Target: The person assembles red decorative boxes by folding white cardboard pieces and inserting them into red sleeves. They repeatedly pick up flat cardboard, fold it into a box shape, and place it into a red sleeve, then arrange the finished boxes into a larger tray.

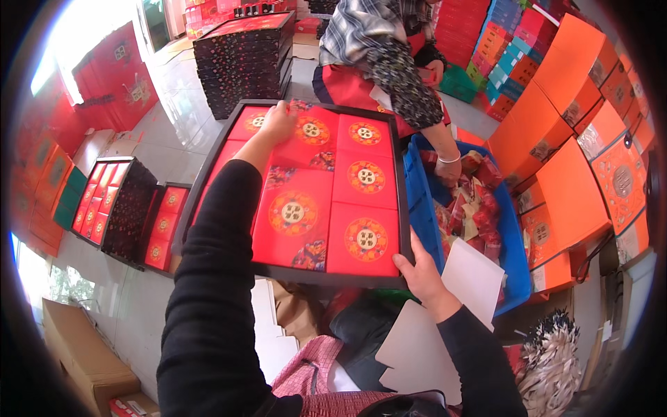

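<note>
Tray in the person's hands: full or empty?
Looks full: red boxes sit side by side up to the black-rimmed tray's edges. The left sleeve hides part, so can't tell there.

The tray (pixel 326 276) fills the room before me, with my left hand (pixel 278 125) and my right hand (pixel 422 274) both holding it. On its left, a hand could pass above the floor (pixel 156 156), until the small stack (pixel 125 208). On its right, the blue crate (pixel 419 201) stands near, and the co-worker's forearm (pixel 442 144) reaches inside. Beyond the far edge, the tall stack (pixel 240 69) obstructs.
</note>
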Demonstrator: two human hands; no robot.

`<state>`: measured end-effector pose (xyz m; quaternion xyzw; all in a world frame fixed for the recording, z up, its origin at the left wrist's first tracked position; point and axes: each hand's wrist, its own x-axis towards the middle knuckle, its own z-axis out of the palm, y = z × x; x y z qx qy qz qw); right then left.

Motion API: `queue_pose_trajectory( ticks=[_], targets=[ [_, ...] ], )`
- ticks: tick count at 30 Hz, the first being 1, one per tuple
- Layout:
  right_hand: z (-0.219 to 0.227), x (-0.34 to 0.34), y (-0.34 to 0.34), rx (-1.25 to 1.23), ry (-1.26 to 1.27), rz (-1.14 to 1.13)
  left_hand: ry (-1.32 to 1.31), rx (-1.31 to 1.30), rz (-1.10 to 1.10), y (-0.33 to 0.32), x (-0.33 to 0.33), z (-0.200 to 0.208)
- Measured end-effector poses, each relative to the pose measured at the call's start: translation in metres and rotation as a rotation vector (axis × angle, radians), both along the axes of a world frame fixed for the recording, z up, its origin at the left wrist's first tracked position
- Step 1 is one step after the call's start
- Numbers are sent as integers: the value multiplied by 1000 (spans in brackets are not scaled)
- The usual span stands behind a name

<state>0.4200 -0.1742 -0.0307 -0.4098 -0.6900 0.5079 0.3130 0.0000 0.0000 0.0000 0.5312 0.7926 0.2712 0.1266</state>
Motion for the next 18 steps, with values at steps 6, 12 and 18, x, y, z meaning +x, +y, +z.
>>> queue_pose_trajectory(
  ticks=[6, 12, 18],
  targets=[
    [9, -2, 3, 6, -50, 8, -510, 456, -131, 32, -17, -54],
    [8, -2, 1, -36, -3, -13, -302, 317, -113, 29, 0, -39],
    [13, -9, -1, -58, -6, 3, 36, 340, -265, 24, -11, -48]
  ],
)
